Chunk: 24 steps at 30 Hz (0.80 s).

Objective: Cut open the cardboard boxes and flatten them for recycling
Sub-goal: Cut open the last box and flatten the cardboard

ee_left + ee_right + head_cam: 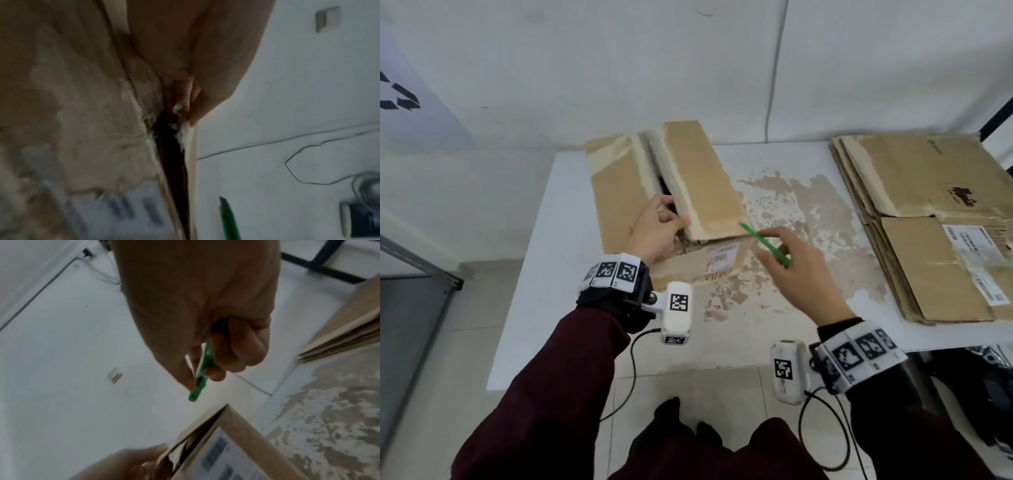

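A brown cardboard box (pixel 640 181) lies on the white table (pixel 565 281), its top seam split open into a dark gap. My left hand (pixel 673 219) reaches into the near end of that gap. Its fingers (pixel 180 100) curl round the edge of the right flap (pixel 698 171), which is lifted a little. My right hand (pixel 780 246) hovers just right of the box's near corner and grips a green cutter (pixel 763 243), whose tip points at that corner. In the right wrist view the cutter (pixel 203 368) sits between thumb and curled fingers above the box corner (pixel 236 434).
A stack of flattened boxes (pixel 928 222) fills the table's right side. The tabletop between box and stack has worn brown patches (pixel 801 205). A white wall with a cable (pixel 774 85) stands behind. A grey metal frame (pixel 421 267) is at the left.
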### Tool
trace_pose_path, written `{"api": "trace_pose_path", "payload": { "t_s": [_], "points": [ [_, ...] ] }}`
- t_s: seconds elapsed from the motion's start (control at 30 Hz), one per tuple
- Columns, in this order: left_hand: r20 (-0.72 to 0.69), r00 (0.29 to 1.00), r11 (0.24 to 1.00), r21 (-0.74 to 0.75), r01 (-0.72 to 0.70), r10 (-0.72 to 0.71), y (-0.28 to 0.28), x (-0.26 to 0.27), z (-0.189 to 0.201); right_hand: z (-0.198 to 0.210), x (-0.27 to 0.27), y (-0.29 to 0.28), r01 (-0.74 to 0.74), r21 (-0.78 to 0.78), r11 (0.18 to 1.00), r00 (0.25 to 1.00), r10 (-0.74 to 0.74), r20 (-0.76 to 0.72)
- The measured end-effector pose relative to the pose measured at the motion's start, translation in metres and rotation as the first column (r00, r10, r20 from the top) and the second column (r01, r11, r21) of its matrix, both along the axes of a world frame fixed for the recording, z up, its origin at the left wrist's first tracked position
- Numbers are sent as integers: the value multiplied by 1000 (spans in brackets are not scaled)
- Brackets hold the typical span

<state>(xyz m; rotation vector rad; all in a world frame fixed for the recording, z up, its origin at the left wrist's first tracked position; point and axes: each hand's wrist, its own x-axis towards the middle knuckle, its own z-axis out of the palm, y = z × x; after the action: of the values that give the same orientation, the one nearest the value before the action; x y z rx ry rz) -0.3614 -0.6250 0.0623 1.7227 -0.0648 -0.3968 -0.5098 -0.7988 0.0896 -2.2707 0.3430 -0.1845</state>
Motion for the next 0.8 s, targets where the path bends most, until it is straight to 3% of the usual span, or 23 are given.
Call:
{"api": "trace_pose_path", "payload": {
  "t_s": [0.1,0.17,0.2,0.27,0.33,0.47,0.57,0.7,0.8],
  "points": [
    [23,971,959,159,233,-240,12,1,6,-4,4,-18,142,79,987,987,-148,69],
    [18,909,861,330,387,-416,20,3,19,-6,7,-29,222,108,969,969,-232,90],
    [23,865,776,455,437,-501,24,5,26,-7,8,-33,250,126,960,960,-263,99],
    [62,796,604,688,403,-602,31,10,37,-6,10,-41,293,119,949,946,-306,108],
    [130,794,523,813,258,-594,34,13,42,-4,13,-48,335,57,940,935,-340,101],
    [244,804,465,884,45,-542,29,18,35,-6,13,-52,377,-8,926,926,-377,-31],
    [280,800,467,884,1,-531,19,11,30,-9,4,-42,407,54,912,914,-406,-23],
    [315,728,473,881,15,-609,-11,-31,24,-14,-7,-26,440,262,859,894,-447,-38],
    [365,683,557,827,73,-632,-38,-68,13,-15,-11,-7,375,611,698,909,-408,-91]
  ]
}}
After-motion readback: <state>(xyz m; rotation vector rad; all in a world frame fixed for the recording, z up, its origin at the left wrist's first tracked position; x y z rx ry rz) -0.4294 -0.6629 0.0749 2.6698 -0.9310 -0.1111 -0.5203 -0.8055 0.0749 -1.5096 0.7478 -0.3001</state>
